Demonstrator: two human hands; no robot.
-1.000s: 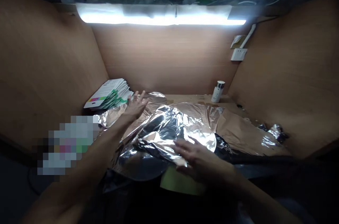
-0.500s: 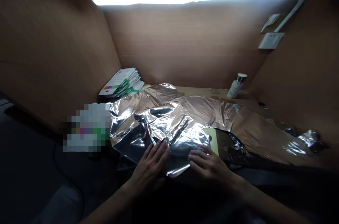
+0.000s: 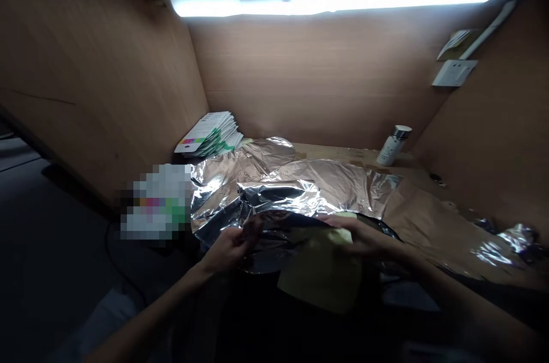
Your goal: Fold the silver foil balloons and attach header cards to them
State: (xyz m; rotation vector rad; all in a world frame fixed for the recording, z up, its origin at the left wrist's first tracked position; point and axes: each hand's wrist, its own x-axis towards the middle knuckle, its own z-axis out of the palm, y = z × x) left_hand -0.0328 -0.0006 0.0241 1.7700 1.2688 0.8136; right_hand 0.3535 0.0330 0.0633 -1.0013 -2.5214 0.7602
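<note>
Shiny silver film (image 3: 278, 194) lies crumpled over the bench, its front part lifted toward me. My left hand (image 3: 229, 246) is closed on the near left edge of this film, thumb on top. At the right, my right hand (image 3: 358, 235) grips a pale yellow sheet (image 3: 321, 271) by its upper right corner, the fingers partly hidden behind it. The yellow sheet hangs tilted between my hands, in front of a dark stretch of film. I cannot tell whether the sheet and the film are joined.
A pile of white printed packets (image 3: 210, 137) stands at the back left. A white bottle with a silver cap (image 3: 393, 146) is at the back right. Wooden panels (image 3: 317, 77) enclose the bench, with a socket (image 3: 454, 73) at the right and a bright lamp (image 3: 334, 6) above.
Both hands lay flat on the film before; now they grip and raise its front. The yellow sheet has come up in my right hand. My view has shifted slightly left.
</note>
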